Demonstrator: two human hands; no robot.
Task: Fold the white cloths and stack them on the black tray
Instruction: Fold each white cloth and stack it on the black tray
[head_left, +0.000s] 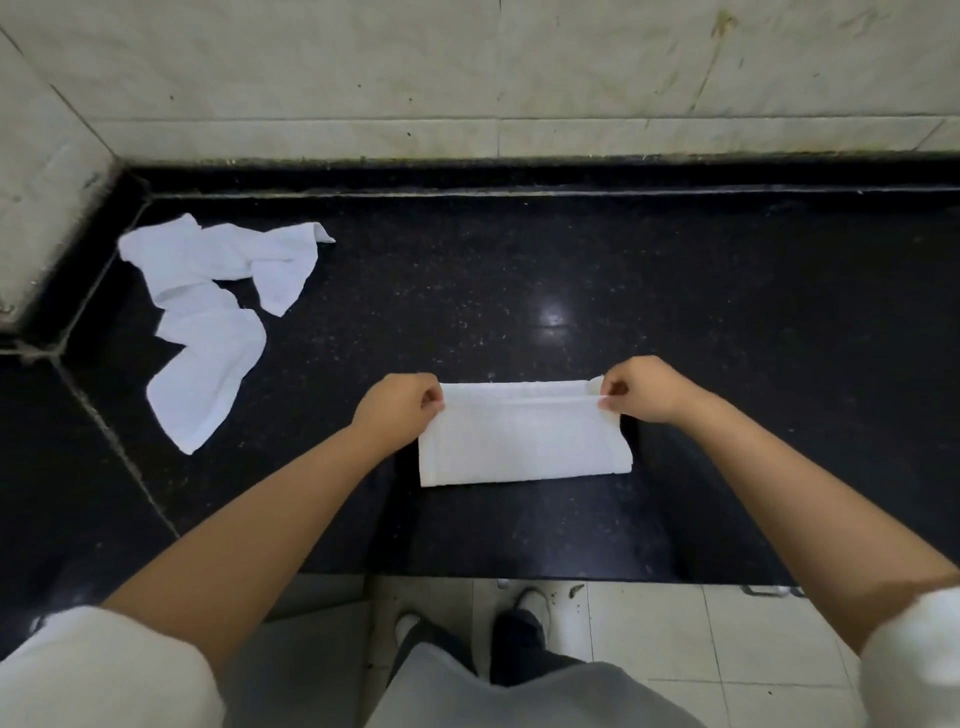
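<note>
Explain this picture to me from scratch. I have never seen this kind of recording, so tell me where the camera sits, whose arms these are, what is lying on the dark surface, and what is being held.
There is no machine here. A person wears a wide-angle camera on the head, so you look down along their own bare arms. The left hand and the right hand each pinch a far corner of a white cloth, which lies partly folded into a flat rectangle on the black counter. To the far left, near the corner of the tiled wall, lies a heap of crumpled white cloths, not yet folded. At the bottom you see the person's sleeves, legs and shoes above a pale tiled floor. I cannot make out a separate tray: the dark surface looks like one polished slab.
</note>
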